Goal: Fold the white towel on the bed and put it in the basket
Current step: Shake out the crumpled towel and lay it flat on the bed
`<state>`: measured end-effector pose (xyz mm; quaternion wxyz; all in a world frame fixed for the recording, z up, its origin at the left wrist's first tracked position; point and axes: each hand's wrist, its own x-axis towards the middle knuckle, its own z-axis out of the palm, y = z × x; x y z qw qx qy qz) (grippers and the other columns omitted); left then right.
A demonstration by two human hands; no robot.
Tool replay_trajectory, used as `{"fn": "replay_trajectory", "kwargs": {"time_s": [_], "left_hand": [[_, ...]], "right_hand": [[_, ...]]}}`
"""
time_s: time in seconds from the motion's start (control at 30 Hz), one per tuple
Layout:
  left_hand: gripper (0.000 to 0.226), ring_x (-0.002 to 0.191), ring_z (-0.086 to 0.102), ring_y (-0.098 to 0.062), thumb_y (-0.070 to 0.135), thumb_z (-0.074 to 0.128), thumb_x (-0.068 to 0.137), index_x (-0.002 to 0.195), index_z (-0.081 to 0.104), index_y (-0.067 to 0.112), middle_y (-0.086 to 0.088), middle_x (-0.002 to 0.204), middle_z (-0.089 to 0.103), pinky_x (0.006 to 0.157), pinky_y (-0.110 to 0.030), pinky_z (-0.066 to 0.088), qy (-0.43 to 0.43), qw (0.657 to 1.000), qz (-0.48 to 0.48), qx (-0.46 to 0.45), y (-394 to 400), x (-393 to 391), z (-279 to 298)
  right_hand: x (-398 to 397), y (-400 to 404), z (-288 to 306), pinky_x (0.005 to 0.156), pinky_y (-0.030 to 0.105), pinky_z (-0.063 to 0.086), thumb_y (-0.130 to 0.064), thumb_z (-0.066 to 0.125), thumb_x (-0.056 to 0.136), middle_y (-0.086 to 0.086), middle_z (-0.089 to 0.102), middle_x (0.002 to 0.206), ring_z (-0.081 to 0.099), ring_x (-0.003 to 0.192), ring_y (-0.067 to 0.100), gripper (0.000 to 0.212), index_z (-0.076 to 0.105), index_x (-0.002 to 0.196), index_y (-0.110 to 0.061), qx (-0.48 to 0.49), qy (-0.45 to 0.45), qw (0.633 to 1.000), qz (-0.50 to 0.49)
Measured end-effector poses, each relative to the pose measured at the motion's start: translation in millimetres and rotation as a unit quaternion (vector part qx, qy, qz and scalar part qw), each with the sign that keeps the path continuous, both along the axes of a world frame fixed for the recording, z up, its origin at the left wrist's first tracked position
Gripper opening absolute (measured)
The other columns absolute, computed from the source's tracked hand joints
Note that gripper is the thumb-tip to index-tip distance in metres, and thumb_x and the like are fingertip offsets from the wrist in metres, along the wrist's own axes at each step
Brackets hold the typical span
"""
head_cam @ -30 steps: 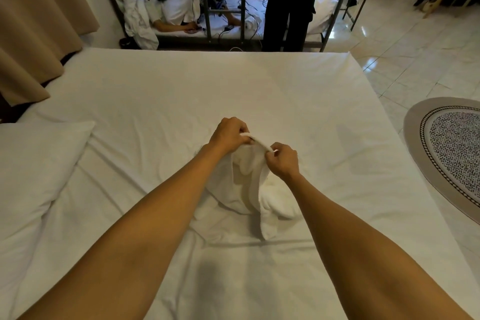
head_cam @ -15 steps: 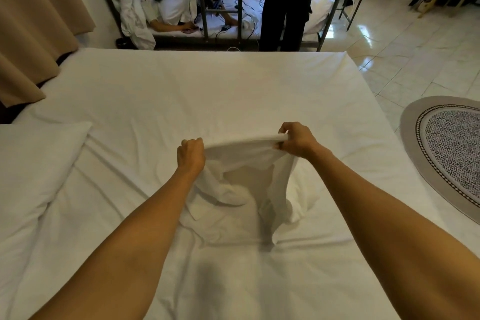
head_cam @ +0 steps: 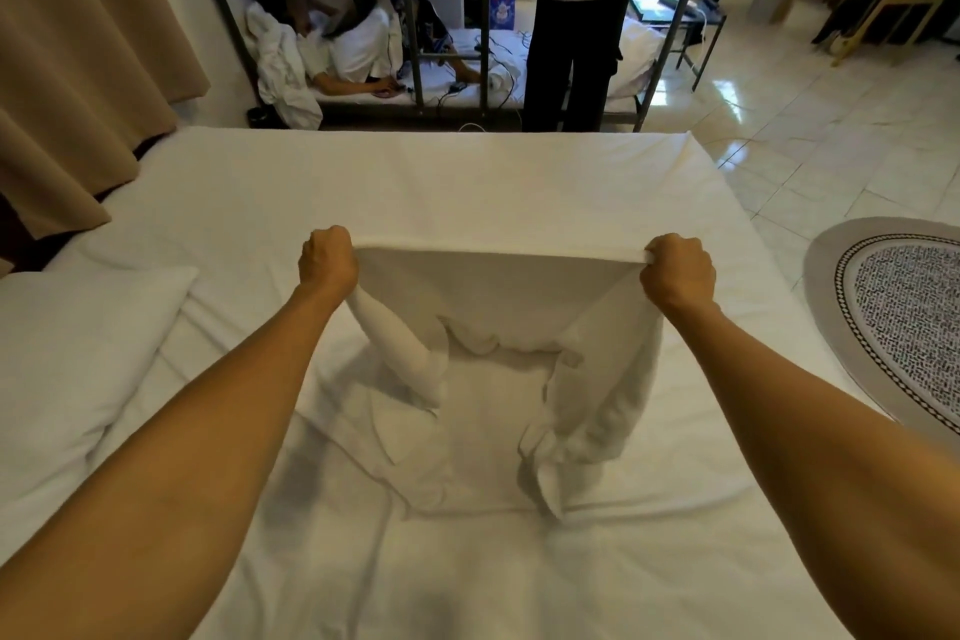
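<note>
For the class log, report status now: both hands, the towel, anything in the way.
Left hand and right hand: each grip shut on the white towel. Top edge stretched taut, rest hanging crumpled onto the bed. Not folded. Basket not in view.

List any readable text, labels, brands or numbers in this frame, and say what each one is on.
None can be read.
Gift bag by the far bunk: a blue printed front, too small and blurred to tell any words.
White towel, left hand, right hand, bed sheet, round rug: no text.
</note>
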<state>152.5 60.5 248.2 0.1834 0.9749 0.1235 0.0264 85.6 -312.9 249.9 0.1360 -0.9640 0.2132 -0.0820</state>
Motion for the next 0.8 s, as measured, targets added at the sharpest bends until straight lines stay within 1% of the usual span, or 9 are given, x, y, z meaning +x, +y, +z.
{"fn": "replay_trajectory", "kwargs": {"time_s": [0.13,0.23,0.33,0.4,0.5,0.57,0.67,0.73,0.8], "left_hand": [[0.023,0.098,0.06,-0.041,-0.005,0.044,0.091,0.105,0.062,-0.006,-0.026,0.11,0.06,0.078,-0.041,0.052,0.005,0.998,-0.031,0.061,16.4,1.4,4.2],[0.025,0.094,0.062,-0.043,-0.004,0.044,0.09,0.101,0.066,-0.007,-0.028,0.106,0.063,0.072,-0.041,0.052,-0.005,0.999,-0.013,0.032,24.6,7.1,18.8],[0.025,0.095,0.062,-0.045,-0.004,0.045,0.09,0.1,0.069,-0.008,-0.029,0.105,0.063,0.068,-0.038,0.048,-0.012,1.0,0.012,-0.006,33.8,11.3,34.9],[0.024,0.095,0.062,-0.046,-0.003,0.047,0.09,0.1,0.068,-0.008,-0.03,0.106,0.063,0.071,-0.041,0.051,-0.014,1.0,0.017,-0.013,40.1,12.8,44.3],[0.024,0.095,0.062,-0.046,-0.001,0.048,0.09,0.101,0.068,-0.007,-0.03,0.107,0.063,0.077,-0.044,0.054,-0.019,1.0,0.016,-0.003,45.1,16.1,60.5],[0.025,0.097,0.062,-0.046,0.0,0.048,0.091,0.103,0.068,-0.007,-0.03,0.108,0.063,0.079,-0.046,0.054,-0.035,0.999,0.022,-0.008,45.9,21.4,77.0],[0.027,0.1,0.061,-0.046,0.005,0.048,0.09,0.106,0.068,-0.004,-0.029,0.111,0.063,0.082,-0.047,0.053,-0.073,0.997,0.026,-0.026,47.0,35.1,110.9],[0.027,0.101,0.06,-0.046,0.01,0.05,0.089,0.108,0.068,0.0,-0.028,0.112,0.063,0.082,-0.047,0.053,-0.094,0.995,0.02,-0.02,47.9,42.2,136.2],[0.028,0.1,0.06,-0.046,0.012,0.053,0.088,0.109,0.068,0.002,-0.028,0.112,0.063,0.083,-0.048,0.053,-0.115,0.993,0.013,-0.001,48.5,47.0,159.7]], "right_hand": [[-1.4,-10.7,1.2,0.07,0.038,0.048,0.009,0.051,0.078,0.023,0.065,0.096,0.061,0.086,0.043,0.027,0.068,0.097,0.0,0.006,-0.007,1.0,-0.024],[-2.8,-16.9,5.0,0.07,0.038,0.048,0.008,0.05,0.079,0.024,0.065,0.096,0.061,0.087,0.044,0.026,0.069,0.096,0.002,0.033,-0.023,0.997,-0.059],[-0.9,-21.5,11.8,0.077,0.039,0.05,0.005,0.055,0.08,0.023,0.066,0.103,0.062,0.094,0.042,0.027,0.068,0.104,0.0,0.08,-0.033,0.991,-0.098],[2.7,-22.9,19.4,0.081,0.04,0.051,0.003,0.059,0.081,0.022,0.066,0.106,0.062,0.097,0.041,0.028,0.067,0.107,0.0,0.104,-0.041,0.988,-0.109],[9.9,-22.4,38.5,0.08,0.04,0.052,-0.001,0.062,0.082,0.021,0.066,0.106,0.062,0.096,0.039,0.026,0.067,0.107,-0.001,0.118,-0.064,0.984,-0.12],[15.8,-22.6,56.6,0.079,0.04,0.052,-0.005,0.063,0.082,0.018,0.065,0.102,0.063,0.094,0.037,0.025,0.067,0.107,-0.002,0.127,-0.086,0.979,-0.133],[28.8,-25.7,91.6,0.08,0.04,0.052,-0.008,0.061,0.082,0.01,0.06,0.093,0.062,0.095,0.035,0.021,0.067,0.101,-0.002,0.177,-0.118,0.964,-0.16],[39.2,-30.0,115.5,0.08,0.04,0.053,-0.013,0.063,0.083,0.012,0.064,0.101,0.063,0.095,0.035,0.023,0.067,0.103,-0.003,0.201,-0.137,0.954,-0.177],[46.8,-32.4,137.9,0.08,0.04,0.053,-0.014,0.065,0.083,0.016,0.066,0.107,0.063,0.096,0.034,0.024,0.068,0.105,-0.003,0.191,-0.152,0.954,-0.173]]}}
